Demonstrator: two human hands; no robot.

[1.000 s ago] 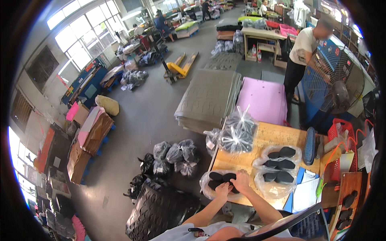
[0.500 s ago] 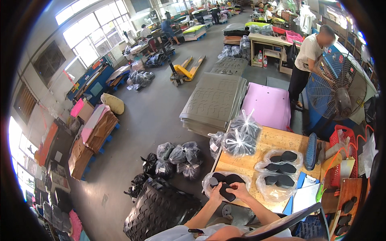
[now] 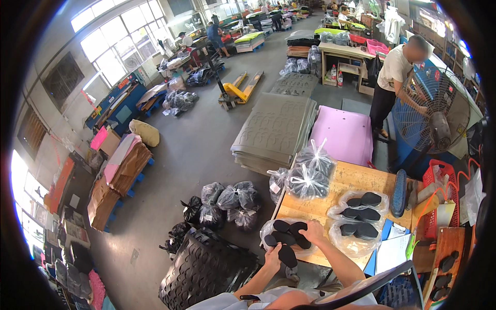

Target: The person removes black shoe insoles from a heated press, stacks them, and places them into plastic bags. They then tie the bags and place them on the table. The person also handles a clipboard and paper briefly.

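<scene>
Black pieces [image 3: 288, 255] look matt from here; tied bags [image 3: 308, 182], glossy clear plastic; tabletop [image 3: 356, 176], scuffed wood; pink sheet [image 3: 342, 133], smooth.

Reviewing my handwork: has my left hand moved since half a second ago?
Yes: your left hand drew back toward you, judged against the wooden table.

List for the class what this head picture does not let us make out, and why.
All in the head view:
Part of the black piece: covered by the left hand.
Exact contents of the tied bags: obscured by crinkled plastic.
What the co-worker touches: screened by the wire fan.
Any writing on the white paper: too small.
</scene>
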